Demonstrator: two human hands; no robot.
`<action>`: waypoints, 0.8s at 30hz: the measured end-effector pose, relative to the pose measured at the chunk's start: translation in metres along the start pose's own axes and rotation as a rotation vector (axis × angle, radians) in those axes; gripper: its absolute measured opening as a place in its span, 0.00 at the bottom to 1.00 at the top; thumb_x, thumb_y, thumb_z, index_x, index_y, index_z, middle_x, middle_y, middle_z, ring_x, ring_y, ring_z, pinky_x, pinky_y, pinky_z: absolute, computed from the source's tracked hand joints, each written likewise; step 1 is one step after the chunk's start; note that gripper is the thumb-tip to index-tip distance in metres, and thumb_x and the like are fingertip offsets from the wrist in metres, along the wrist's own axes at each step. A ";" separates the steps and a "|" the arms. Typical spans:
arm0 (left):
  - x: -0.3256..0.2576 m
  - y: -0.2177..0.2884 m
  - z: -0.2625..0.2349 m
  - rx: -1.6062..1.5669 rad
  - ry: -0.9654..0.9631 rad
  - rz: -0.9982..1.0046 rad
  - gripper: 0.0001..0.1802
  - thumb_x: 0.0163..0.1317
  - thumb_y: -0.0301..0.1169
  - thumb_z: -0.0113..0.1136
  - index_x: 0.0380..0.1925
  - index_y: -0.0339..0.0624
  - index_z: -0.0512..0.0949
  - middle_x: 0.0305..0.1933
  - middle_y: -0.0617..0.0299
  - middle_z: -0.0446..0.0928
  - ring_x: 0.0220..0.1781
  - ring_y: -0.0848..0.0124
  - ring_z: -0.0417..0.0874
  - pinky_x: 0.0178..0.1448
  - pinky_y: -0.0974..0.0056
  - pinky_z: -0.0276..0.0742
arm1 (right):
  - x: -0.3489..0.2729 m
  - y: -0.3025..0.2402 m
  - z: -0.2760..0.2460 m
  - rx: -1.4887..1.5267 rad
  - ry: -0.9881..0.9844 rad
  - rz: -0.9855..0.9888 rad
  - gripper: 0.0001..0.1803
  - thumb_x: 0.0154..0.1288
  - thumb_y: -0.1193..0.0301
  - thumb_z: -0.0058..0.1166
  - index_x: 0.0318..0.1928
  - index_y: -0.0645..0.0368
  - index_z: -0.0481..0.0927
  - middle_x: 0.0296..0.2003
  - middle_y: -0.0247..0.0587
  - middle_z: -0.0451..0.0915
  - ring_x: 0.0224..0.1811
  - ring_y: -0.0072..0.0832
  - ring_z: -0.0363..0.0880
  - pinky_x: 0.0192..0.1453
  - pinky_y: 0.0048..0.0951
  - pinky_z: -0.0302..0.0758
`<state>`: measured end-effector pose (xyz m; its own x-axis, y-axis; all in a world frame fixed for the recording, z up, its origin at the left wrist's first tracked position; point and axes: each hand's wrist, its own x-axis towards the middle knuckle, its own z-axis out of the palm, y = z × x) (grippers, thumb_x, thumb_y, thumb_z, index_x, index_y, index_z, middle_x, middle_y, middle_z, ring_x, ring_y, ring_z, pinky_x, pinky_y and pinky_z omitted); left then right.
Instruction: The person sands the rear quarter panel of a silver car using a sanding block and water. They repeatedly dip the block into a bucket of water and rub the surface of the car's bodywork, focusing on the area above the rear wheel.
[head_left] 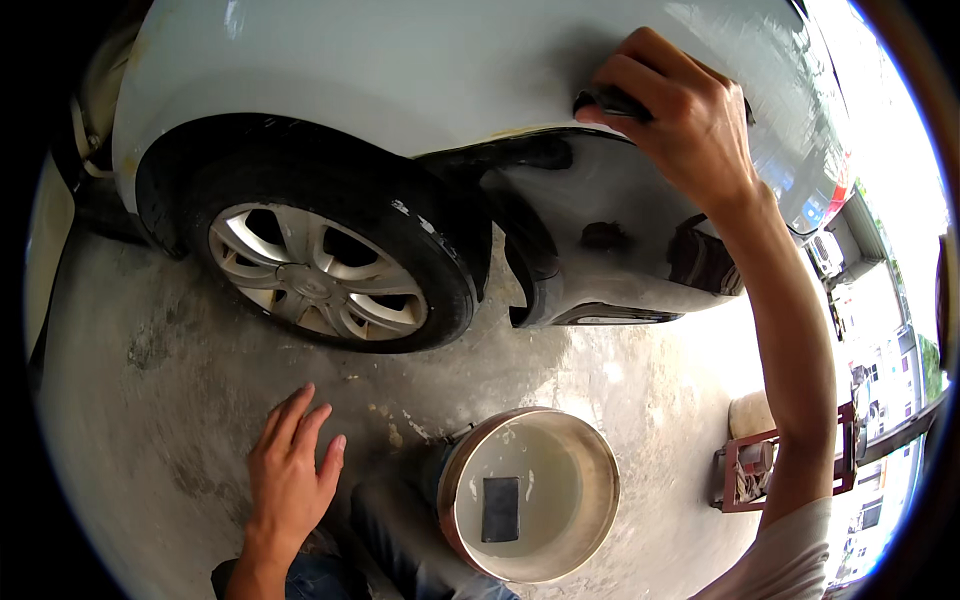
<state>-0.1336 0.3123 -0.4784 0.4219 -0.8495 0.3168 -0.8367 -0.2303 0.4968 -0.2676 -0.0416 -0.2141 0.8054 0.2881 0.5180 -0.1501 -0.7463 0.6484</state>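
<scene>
At upper right, the right hand (690,120) grips a dark pad (612,102) against a pale car (400,70); at lower left, the left hand (292,465) is released, fingers loosely spread.

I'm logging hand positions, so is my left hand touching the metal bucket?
No, the left hand is apart from the metal bucket, with floor visible between them.
</scene>
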 end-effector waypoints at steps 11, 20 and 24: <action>0.002 0.001 0.002 -0.013 -0.014 0.004 0.21 0.63 0.30 0.69 0.54 0.34 0.80 0.68 0.45 0.76 0.65 0.47 0.80 0.65 0.50 0.80 | 0.002 -0.006 0.003 0.035 -0.007 -0.013 0.16 0.53 0.59 0.74 0.36 0.53 0.84 0.35 0.29 0.80 0.34 0.33 0.83 0.36 0.36 0.80; 0.004 0.003 0.008 -0.006 -0.027 0.003 0.21 0.62 0.29 0.69 0.54 0.34 0.80 0.68 0.46 0.76 0.65 0.46 0.79 0.65 0.50 0.80 | 0.006 -0.021 0.013 0.013 0.076 -0.054 0.14 0.51 0.60 0.75 0.33 0.51 0.84 0.32 0.26 0.78 0.35 0.29 0.82 0.34 0.35 0.79; 0.000 -0.001 0.003 -0.001 -0.017 -0.024 0.21 0.62 0.29 0.69 0.54 0.34 0.79 0.68 0.46 0.76 0.65 0.46 0.79 0.65 0.50 0.80 | -0.002 -0.021 0.017 0.025 0.088 0.012 0.15 0.50 0.60 0.74 0.32 0.51 0.83 0.33 0.26 0.78 0.35 0.29 0.82 0.34 0.35 0.79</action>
<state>-0.1336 0.3112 -0.4812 0.4359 -0.8516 0.2913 -0.8261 -0.2501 0.5051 -0.2564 -0.0367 -0.2379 0.7500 0.3300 0.5732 -0.1441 -0.7643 0.6285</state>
